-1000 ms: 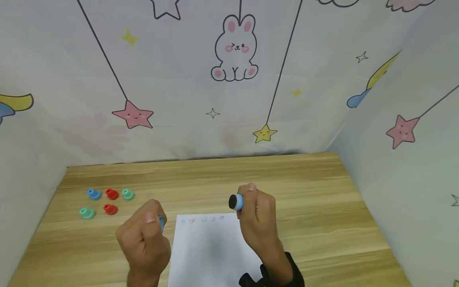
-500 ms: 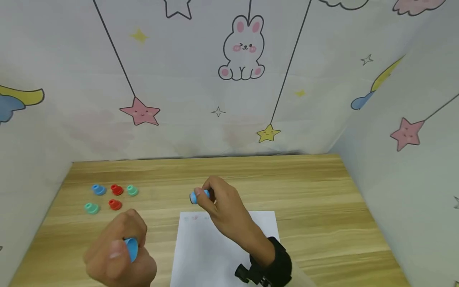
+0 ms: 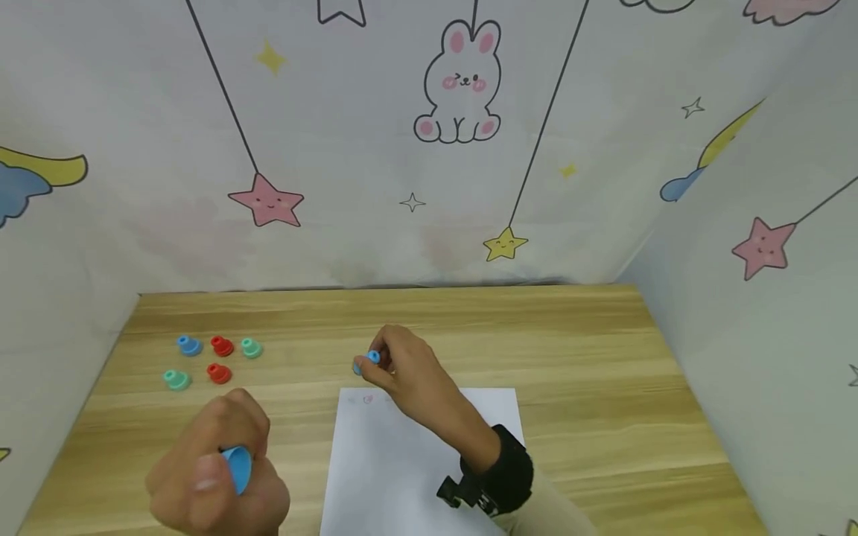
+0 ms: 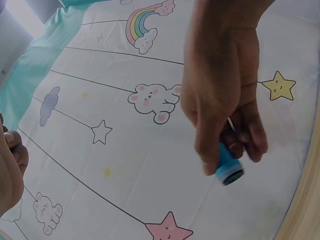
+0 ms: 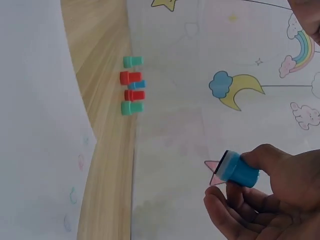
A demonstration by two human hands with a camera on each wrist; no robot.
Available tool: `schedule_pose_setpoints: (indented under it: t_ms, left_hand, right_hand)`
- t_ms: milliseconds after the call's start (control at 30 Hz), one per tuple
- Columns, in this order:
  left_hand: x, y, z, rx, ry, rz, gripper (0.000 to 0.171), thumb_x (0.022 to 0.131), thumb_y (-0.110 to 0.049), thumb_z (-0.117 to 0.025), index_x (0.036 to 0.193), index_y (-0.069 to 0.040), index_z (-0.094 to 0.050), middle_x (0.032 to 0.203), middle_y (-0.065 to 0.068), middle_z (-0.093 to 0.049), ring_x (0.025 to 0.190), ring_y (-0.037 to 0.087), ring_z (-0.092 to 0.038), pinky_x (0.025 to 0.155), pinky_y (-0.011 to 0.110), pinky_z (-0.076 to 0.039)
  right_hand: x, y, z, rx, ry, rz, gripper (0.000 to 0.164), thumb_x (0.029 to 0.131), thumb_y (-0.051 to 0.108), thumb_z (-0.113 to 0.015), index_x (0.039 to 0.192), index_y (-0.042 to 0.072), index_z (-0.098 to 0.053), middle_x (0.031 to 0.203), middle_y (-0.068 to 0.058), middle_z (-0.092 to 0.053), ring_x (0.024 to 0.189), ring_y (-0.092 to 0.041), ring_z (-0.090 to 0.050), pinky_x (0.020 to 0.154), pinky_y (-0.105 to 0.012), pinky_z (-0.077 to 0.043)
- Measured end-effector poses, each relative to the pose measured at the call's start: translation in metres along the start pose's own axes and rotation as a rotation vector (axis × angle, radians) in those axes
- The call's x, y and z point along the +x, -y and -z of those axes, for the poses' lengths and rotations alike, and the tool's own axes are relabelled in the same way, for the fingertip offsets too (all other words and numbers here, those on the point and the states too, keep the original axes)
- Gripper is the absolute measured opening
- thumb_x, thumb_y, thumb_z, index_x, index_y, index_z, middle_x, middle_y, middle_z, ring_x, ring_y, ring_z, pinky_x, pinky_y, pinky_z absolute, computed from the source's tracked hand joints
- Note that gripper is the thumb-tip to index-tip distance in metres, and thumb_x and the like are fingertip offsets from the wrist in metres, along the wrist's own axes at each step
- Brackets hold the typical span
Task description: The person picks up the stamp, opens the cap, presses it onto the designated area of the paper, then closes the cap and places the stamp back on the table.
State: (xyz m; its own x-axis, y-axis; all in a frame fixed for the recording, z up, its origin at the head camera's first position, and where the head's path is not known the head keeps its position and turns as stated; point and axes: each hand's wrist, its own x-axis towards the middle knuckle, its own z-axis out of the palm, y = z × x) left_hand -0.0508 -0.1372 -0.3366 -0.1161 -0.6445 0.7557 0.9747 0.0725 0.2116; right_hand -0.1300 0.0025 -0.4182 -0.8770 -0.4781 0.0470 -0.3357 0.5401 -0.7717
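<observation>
My right hand [image 3: 415,380] pinches a blue stamp [image 3: 366,362] between thumb and fingers, above the table just past the paper's far edge. In the right wrist view the dark face of this stamp [image 5: 236,169] points away from the palm. My left hand [image 3: 214,469] is curled round a blue cap [image 3: 239,469] at the lower left, apart from the right hand. White paper [image 3: 395,484] lies on the table beneath the right forearm. Faint small stamped marks [image 5: 72,195] run along its far edge, partly hidden by the right hand in the head view.
Several capped stamps stand at the table's far left: a blue one [image 3: 190,345], a red one [image 3: 222,345], a green one [image 3: 251,348], another green [image 3: 176,380] and another red [image 3: 218,374]. A cartoon-printed cloth wall [image 3: 375,246] rises behind the wooden table [image 3: 590,372].
My right hand has moved left with the blue stamp and tipped its face away and downward. The left hand has shifted left and nearer the camera, still gripping the cap.
</observation>
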Motion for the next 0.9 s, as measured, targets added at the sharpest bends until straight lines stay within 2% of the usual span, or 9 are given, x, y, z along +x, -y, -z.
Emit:
schedule_pose_setpoints:
  t_ms: [233, 367, 600, 900]
  left_hand:
    - [0.0, 0.003, -0.001, -0.014, -0.047, -0.008, 0.05, 0.086, -0.001, -0.048, 0.044, -0.003, -0.02, 0.046, 0.001, -0.016, 0.048, 0.004, -0.015, 0.053, 0.011, -0.011]
    - [0.0, 0.003, -0.001, -0.002, -0.045, -0.016, 0.051, 0.085, -0.002, -0.049, 0.044, -0.003, -0.02, 0.046, 0.001, -0.016, 0.048, 0.004, -0.015, 0.053, 0.011, -0.01]
    - [0.001, -0.001, -0.001, 0.072, -0.007, 0.03, 0.051, 0.087, -0.003, -0.047, 0.043, -0.004, -0.02, 0.046, 0.0, -0.017, 0.047, 0.003, -0.014, 0.053, 0.01, -0.01]
    - [0.0, 0.0, -0.001, 0.074, 0.003, 0.02, 0.051, 0.087, -0.003, -0.048, 0.043, -0.003, -0.021, 0.045, 0.001, -0.017, 0.046, 0.003, -0.013, 0.053, 0.01, -0.009]
  right_hand:
    - [-0.016, -0.04, 0.017, -0.144, 0.005, -0.117, 0.017, 0.094, 0.029, -0.064, 0.093, 0.014, -0.057, 0.087, 0.005, -0.053, 0.075, -0.008, -0.053, 0.061, -0.021, -0.048]
    - [-0.027, -0.058, 0.024, -0.188, 0.021, -0.153, 0.012, 0.092, 0.021, -0.066, 0.094, 0.011, -0.06, 0.088, 0.002, -0.055, 0.078, -0.009, -0.054, 0.063, -0.021, -0.048]
    - [-0.038, -0.078, 0.025, -0.23, 0.05, -0.162, 0.012, 0.089, 0.017, -0.07, 0.097, 0.008, -0.067, 0.089, -0.001, -0.058, 0.08, -0.012, -0.057, 0.065, -0.02, -0.048]
    - [-0.044, -0.09, 0.019, -0.273, 0.051, -0.158, 0.009, 0.085, 0.012, -0.074, 0.093, 0.008, -0.072, 0.082, 0.002, -0.059, 0.076, -0.011, -0.055, 0.064, -0.02, -0.046]
